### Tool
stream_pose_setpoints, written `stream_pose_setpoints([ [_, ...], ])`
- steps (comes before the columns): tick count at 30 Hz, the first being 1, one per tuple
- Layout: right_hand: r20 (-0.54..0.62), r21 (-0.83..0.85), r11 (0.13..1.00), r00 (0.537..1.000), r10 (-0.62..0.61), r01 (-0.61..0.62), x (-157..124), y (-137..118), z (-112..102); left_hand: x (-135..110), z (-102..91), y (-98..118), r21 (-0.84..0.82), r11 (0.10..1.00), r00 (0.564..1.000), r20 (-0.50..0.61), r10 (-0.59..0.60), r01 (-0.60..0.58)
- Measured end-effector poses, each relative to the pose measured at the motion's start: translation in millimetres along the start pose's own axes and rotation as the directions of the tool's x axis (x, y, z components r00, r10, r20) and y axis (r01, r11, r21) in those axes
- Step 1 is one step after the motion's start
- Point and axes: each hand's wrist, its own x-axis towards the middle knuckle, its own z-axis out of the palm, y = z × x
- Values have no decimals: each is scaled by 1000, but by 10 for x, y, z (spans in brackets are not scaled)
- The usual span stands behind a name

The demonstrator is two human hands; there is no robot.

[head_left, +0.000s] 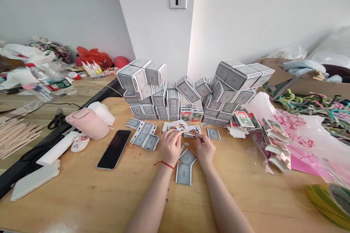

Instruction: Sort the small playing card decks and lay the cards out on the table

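Observation:
My left hand (pixel 171 146), with a red string around the wrist, pinches a face-up playing card (pixel 180 125) at its fingertips. My right hand (pixel 205 149) grips another face-up playing card (pixel 193 131) close beside it. Both hands sit over the wooden table (pixel 82 196). Grey-backed loose cards (pixel 144 135) lie to the left of my hands. Two more grey-backed cards (pixel 183 174) lie just below them, between my forearms. Behind my hands rise stacked grey card boxes (pixel 166 98).
A black smartphone (pixel 114 149) and a pink flask (pixel 87 123) stand left of the cards. Flattened card cartons (pixel 276 142) and a pink-printed plastic bag (pixel 306 134) lie right. A yellow-green tape roll (pixel 330 204) sits at the front right corner. Wooden sticks (pixel 16 138) lie on a lower surface at left.

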Motion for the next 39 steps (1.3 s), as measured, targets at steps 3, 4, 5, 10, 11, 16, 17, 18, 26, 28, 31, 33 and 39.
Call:
stream_pose_setpoints([
  [3, 10, -43, 999, 1000, 12, -12, -8, 13, 1, -12, 20, 10, -17, 999, 999, 35, 29, -29],
  [4, 12, -44, 999, 1000, 5, -5, -10, 15, 2, -15, 26, 14, -23, 999, 999, 34, 33, -32],
  [5, 15, -46, 999, 1000, -2, 3, -11, 15, 3, -15, 31, 18, -27, 999, 999, 28, 35, -34],
  [10, 11, -100, 993, 998, -58, 59, -22, 22, 22, -5, 19, 72, -35, 999, 999, -35, 9, -10],
  [11, 11, -110, 991, 997, -74, 74, -25, 24, 26, -2, 13, 87, -41, 999, 999, -34, 10, -11],
  [16, -8, -112, 991, 997, -73, 71, -32, 13, 35, 4, 10, 137, -159, 986, 996, 56, 64, -55],
  [17, -15, -98, 993, 998, -68, 66, -31, 8, 33, 6, 16, 141, -194, 979, 993, 87, 78, -60],
  [18, -22, -82, 995, 998, -66, 64, -29, 3, 31, 7, 22, 143, -224, 973, 989, 121, 89, -60],
  [26, -48, 41, 984, 984, -170, 172, -3, -11, 4, 22, 6, 170, -324, 945, 984, 180, 12, 48],
  [28, -72, 52, 981, 980, -185, 188, 0, -12, 3, 6, 3, 161, -317, 940, 990, 105, -96, 125],
  [31, -113, 86, 969, 968, -223, 233, -1, -14, 6, -30, 32, 114, -316, 893, 940, -4, -340, 322],
  [33, -117, 118, 954, 958, -262, 275, -7, -20, 9, -41, 65, 74, -387, 798, 867, 11, -498, 463],
  [39, -49, 173, 934, 950, -309, 313, -47, -51, 17, 3, 119, 39, -654, 360, 728, 461, -507, 665],
])
